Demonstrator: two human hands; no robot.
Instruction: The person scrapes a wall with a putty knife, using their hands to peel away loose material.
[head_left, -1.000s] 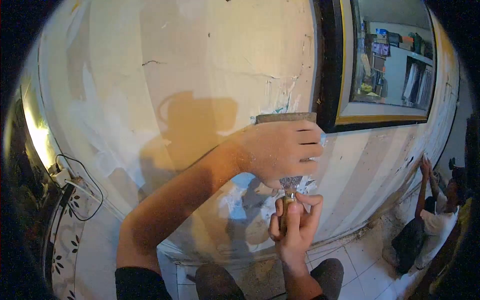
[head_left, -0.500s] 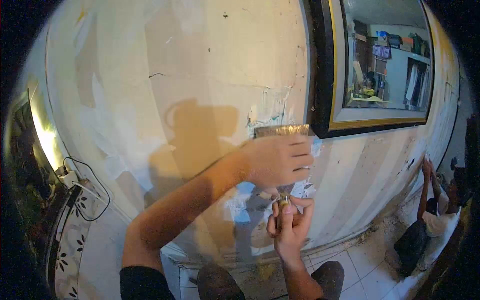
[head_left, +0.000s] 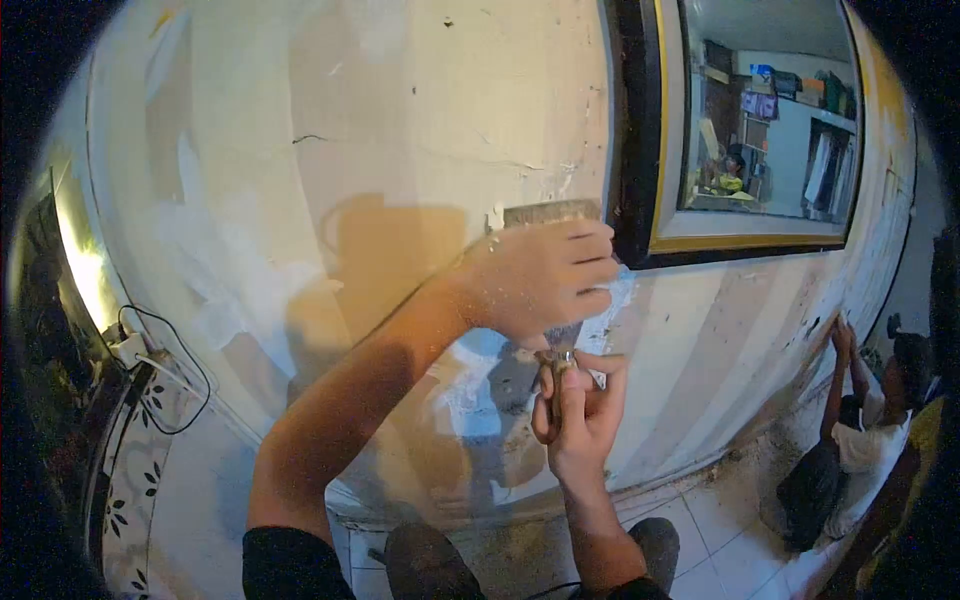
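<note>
A wide putty knife [head_left: 550, 212] lies against the wall [head_left: 440, 130], blade up and handle down. My right hand [head_left: 582, 405] is closed round its handle, thumb along the front. Across the blade lies my left hand [head_left: 540, 280], back toward me and fingers bent at the blade's right side, covering most of the metal. Only the blade's top strip and its narrow neck show. Pale specks dot the left hand and forearm. Around the blade the beige striped surface is chipped, with whitish and bluish patches [head_left: 470, 390] bared below.
A framed mirror [head_left: 655, 245] hangs close to the right of the blade. Far right, another person [head_left: 860, 450] crouches with hands on the wall. A plug with cables [head_left: 128, 348] sits at left beside a bright light. Debris [head_left: 735, 480] lies along the tiled floor's edge.
Both hands and the putty knife have moved up the wall, the blade now covering part of the chipped area. The view has shifted slightly.
</note>
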